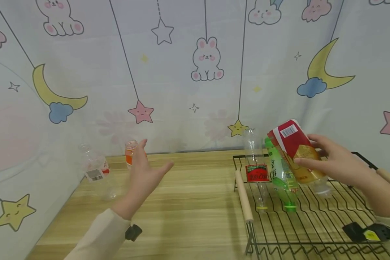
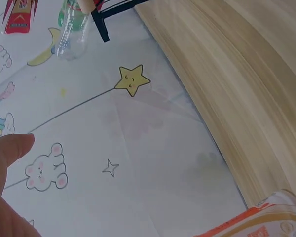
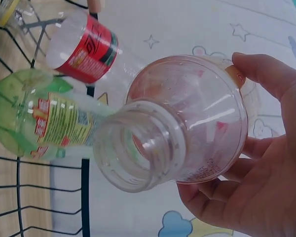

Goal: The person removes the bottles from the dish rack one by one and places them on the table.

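My right hand (image 1: 341, 162) grips a plastic bottle (image 1: 297, 151) with a red and gold label, tilted neck down above the wire rack (image 1: 331, 213). In the right wrist view the uncapped neck of that bottle (image 3: 143, 148) faces the camera, with fingers and thumb around its body. Beside it in the rack, a green bottle (image 1: 282, 177) and a clear bottle with a red label (image 1: 256, 173) stand upside down. My left hand (image 1: 143, 180) is empty, thumb and fingers spread. Just behind it stands an open-topped bottle with an orange label (image 1: 129, 153), partly hidden.
A clear bottle with a white and red label (image 1: 97, 173) stands at the left of the wooden table (image 1: 195, 206). The black rack has wooden handles (image 1: 243, 196) at its sides. A cartoon-printed curtain (image 1: 175, 79) hangs behind the table.
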{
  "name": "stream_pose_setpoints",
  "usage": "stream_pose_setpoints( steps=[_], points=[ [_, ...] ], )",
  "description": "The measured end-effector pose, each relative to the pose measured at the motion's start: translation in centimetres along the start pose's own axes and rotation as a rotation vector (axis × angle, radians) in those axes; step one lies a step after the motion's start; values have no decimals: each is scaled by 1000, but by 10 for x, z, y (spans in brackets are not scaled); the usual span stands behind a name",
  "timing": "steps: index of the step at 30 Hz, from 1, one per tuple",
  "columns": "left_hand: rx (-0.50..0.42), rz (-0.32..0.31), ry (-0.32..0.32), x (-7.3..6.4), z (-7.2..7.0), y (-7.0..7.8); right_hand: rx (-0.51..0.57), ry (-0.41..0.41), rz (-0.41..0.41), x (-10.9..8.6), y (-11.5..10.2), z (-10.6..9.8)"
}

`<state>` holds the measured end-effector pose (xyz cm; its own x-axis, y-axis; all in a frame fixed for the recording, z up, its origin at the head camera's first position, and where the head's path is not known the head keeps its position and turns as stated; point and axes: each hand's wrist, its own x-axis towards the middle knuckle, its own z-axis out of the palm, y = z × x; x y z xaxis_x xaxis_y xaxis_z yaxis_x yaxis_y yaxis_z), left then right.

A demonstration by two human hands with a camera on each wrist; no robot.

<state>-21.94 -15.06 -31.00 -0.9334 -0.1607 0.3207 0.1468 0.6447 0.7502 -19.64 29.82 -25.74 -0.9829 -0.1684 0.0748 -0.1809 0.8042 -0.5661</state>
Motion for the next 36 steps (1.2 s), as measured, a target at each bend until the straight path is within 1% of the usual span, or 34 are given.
stream_pose_setpoints(
  steps=[3, 6, 12, 16, 19, 24, 28, 31, 36],
  points=[
    [38, 55, -36, -6, 4, 8, -9, -1, -24, -1, -9, 3],
    [61, 132, -52, -12, 8, 17, -14, -6, -39, -1, -18, 6],
    [85, 276, -77, -25, 13, 32, 2, -37, -68, 1, -35, 13],
    [123, 369, -83, -31, 17, 40, 3, -53, -80, 2, -44, 18],
    [169, 431, -86, -35, 21, 46, -6, -58, -91, 2, -49, 21],
    [227, 520, -95, -41, 28, 55, -26, -71, -99, 0, -57, 26],
    [231, 597, -95, -45, 31, 61, -31, -95, -104, 0, -65, 29],
    [233, 647, -90, -48, 32, 66, -16, -115, -113, 0, -71, 31],
    [265, 710, -95, -51, 33, 73, 13, -136, -141, 1, -80, 34]
  ],
)
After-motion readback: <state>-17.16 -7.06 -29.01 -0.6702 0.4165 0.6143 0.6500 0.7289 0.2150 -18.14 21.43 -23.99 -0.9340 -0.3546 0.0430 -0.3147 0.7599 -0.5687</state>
